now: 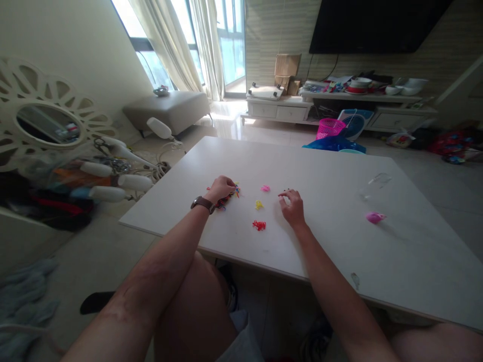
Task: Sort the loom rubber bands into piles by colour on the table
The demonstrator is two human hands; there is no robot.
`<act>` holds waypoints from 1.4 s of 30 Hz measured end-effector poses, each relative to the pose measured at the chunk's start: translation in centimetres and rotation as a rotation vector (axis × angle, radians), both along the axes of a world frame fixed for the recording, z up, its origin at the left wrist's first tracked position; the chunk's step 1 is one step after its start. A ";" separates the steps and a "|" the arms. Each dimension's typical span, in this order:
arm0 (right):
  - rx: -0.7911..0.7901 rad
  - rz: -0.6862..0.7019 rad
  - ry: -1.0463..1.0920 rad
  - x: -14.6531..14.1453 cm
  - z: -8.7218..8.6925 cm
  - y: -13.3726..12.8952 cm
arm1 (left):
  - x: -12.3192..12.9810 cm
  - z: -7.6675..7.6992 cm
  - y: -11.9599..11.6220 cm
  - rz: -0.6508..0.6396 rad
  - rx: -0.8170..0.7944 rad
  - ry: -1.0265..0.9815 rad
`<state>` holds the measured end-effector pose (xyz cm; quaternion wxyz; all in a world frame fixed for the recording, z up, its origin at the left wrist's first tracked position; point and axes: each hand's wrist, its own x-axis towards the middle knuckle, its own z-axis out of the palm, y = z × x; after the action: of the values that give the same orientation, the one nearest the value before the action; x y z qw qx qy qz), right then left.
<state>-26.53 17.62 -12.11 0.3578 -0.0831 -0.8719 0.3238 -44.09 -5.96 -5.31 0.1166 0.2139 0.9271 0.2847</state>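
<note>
My left hand (pixel 222 187), with a dark watch on its wrist, is at a mixed pile of small coloured pieces (pixel 224 202) that look like hair bands. Its fingertips come together in a pinch at the pile's right side; what they hold is too small to make out. To the right lie three sorted heaps: pink (pixel 265 188), yellow (pixel 258 204) and red (pixel 259 225). My right hand (pixel 292 207) rests on the table right of these heaps, its thumb and fingers apart. A few dark bits show just beyond its fingertips.
The white table (pixel 320 173) carries a pink object (pixel 375 217) and a clear plastic container (pixel 379 181) at the right. A white lamp with several shades (pixel 107 193) stands close to the left edge. Beyond the far edge are a pink basket (pixel 330 128) and a blue bag (pixel 334 144).
</note>
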 end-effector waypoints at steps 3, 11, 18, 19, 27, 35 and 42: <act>-0.030 0.076 0.005 0.1 0.2 -0.7 | 1.0 0.8 0.3 -0.242 0.097 -0.050; -0.064 0.299 -0.036 0.3 0.4 -3.7 | 3.5 1.0 2.4 -0.525 0.146 -0.123; -0.068 0.320 -0.064 0.5 0.6 -3.5 | 4.3 1.0 3.9 -0.607 0.170 -0.099; -0.069 0.316 -0.065 0.5 0.6 -3.4 | 4.3 0.9 3.9 -0.611 0.170 -0.098; -0.071 0.283 -0.034 0.4 0.6 -3.5 | 4.1 0.8 3.9 -0.598 0.160 -0.138; -0.091 0.348 0.004 0.8 1.2 -3.7 | 3.9 0.7 3.7 -0.598 0.155 -0.134; -0.034 0.422 -0.025 1.0 1.2 -3.9 | 3.7 0.3 3.7 -0.598 0.163 -0.130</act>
<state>-25.54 13.75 -10.93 0.2701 0.0913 -0.8687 0.4050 -40.43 -2.25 -5.04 0.2367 0.4671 0.7878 0.3243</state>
